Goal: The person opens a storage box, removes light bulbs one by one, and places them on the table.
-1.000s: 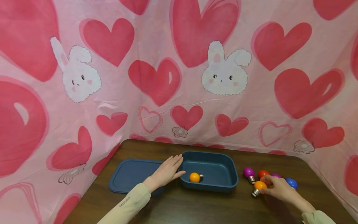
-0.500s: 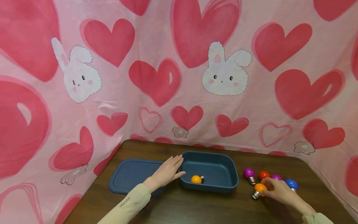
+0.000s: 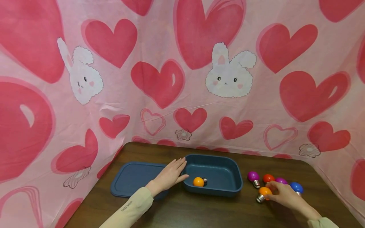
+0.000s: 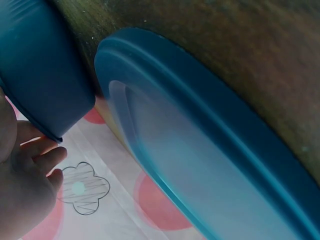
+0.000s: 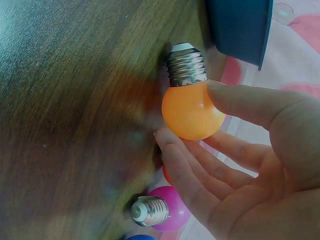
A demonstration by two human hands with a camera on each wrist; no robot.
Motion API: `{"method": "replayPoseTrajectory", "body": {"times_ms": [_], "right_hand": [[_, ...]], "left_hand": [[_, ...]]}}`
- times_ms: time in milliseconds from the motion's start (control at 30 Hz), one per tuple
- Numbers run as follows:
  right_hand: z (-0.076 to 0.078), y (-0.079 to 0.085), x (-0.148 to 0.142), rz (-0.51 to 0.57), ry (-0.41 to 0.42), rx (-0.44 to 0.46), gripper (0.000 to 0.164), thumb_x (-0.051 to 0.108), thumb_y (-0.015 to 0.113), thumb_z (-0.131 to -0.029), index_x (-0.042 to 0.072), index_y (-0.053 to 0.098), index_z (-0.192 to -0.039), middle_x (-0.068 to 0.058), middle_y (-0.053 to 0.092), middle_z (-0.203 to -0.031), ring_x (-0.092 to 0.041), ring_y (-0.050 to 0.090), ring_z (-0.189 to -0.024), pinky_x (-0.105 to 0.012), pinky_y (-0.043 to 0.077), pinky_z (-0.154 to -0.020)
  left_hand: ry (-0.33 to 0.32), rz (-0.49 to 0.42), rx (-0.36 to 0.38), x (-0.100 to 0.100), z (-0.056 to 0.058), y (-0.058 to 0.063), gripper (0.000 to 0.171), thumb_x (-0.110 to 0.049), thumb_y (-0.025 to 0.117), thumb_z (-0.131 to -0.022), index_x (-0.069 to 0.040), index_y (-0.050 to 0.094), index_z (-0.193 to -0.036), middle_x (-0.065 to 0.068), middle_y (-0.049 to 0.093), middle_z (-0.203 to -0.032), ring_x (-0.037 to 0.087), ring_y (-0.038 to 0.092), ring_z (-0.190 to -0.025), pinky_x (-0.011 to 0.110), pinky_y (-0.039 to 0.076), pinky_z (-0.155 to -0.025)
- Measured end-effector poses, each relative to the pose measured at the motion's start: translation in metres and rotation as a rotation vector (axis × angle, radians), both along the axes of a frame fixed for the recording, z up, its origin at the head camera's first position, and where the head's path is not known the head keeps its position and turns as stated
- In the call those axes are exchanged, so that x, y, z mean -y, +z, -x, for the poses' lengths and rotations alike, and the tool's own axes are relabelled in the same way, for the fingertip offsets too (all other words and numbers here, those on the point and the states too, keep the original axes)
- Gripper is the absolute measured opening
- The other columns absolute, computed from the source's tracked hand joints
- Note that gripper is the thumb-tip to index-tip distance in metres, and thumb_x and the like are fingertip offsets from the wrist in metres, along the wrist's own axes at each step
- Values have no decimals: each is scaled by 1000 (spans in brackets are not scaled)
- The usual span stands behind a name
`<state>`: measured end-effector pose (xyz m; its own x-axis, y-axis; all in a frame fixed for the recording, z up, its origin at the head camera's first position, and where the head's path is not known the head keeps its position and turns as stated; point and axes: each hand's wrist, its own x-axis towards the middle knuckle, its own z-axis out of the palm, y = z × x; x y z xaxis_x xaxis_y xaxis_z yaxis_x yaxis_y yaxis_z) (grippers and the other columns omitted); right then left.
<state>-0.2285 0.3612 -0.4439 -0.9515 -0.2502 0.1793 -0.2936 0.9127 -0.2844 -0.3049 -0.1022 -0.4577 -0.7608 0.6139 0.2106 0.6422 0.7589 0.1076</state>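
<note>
My right hand [image 3: 285,194] pinches an orange light bulb [image 5: 192,111] between thumb and fingers at the right of the table. The bulb's silver screw base points away from the palm. My left hand [image 3: 168,175] rests with straight fingers on the left rim of a dark blue rectangular container [image 3: 218,190]. Inside that container another orange bulb [image 3: 198,181] lies on its side near the front left corner. Around my right hand lie a purple bulb [image 3: 253,176], a red bulb [image 3: 268,178], a second purple bulb [image 5: 170,207] and a blue bulb [image 3: 296,187], partly covered by the hand.
A flat blue lid [image 3: 137,179] lies left of the container, partly under my left forearm in the head view. The brown wooden table [image 3: 211,212] meets a pink heart-and-rabbit cloth [image 3: 194,91] at its back and sides.
My right hand and the orange bulb it holds have shifted slightly toward the table's front. The bulb in the container rolled a little right, then back left. My left hand stays put.
</note>
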Motion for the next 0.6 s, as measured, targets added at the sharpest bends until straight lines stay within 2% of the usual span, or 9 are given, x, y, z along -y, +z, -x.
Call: {"method": "replayPoseTrajectory", "body": {"times_ms": [233,600], "right_hand": [[0,2,0,16,-3,39,30,25,83,-75,10,67,-95,1,73,-87,-5,63,-75,-25,51,-65],[-1,-1,-1,17,-6,3,27,25,84,-73,12,67,-91,5,73,-81,1,62,-72,-25,49,-63]], "left_hand": [[3,10,-7,1,-1,0,66,-51,46,-101,-6,44,-149,9,41,-158,25,41,-146,45,31,-122],[5,-5,3,0,0,0,65,-49,48,-101,-6,44,-149,9,41,-158,25,40,-147,46,31,-122]]}}
